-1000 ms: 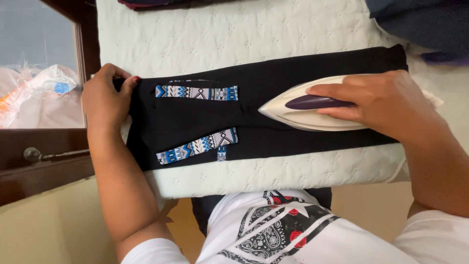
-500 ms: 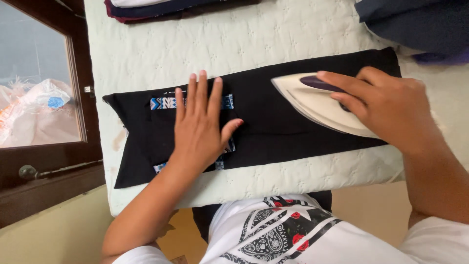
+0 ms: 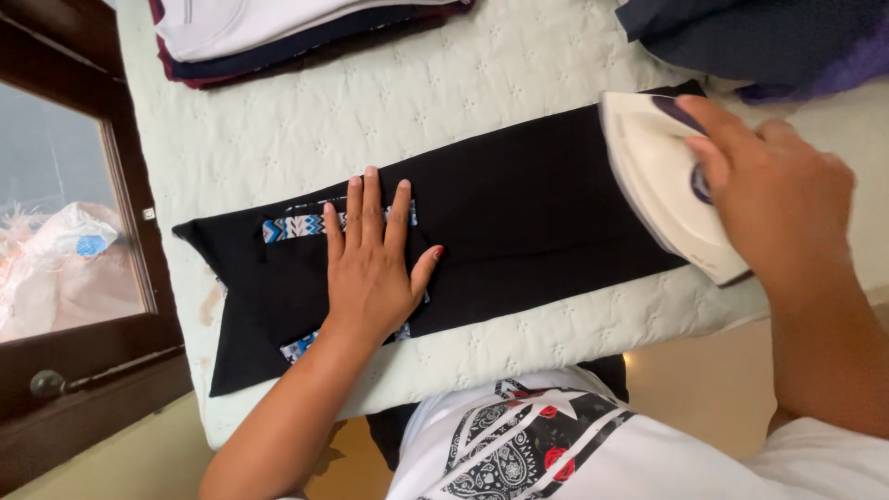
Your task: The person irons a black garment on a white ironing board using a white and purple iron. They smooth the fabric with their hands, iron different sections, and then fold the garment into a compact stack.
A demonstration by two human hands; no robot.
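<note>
Two hands: your left hand (image 3: 372, 268), fingers spread, presses flat on the black garment (image 3: 519, 213); your right hand (image 3: 778, 199), grip closed round the cream iron (image 3: 662, 185), rests on the garment's far end.

Left hand (image 3: 370, 268) lies flat on the black garment (image 3: 537, 204); right hand (image 3: 778, 199) grips the white iron (image 3: 662, 185) at its far end

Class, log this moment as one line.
left hand: flat on black folded garment | right hand: gripping white iron | surface: pale quilted board
</note>
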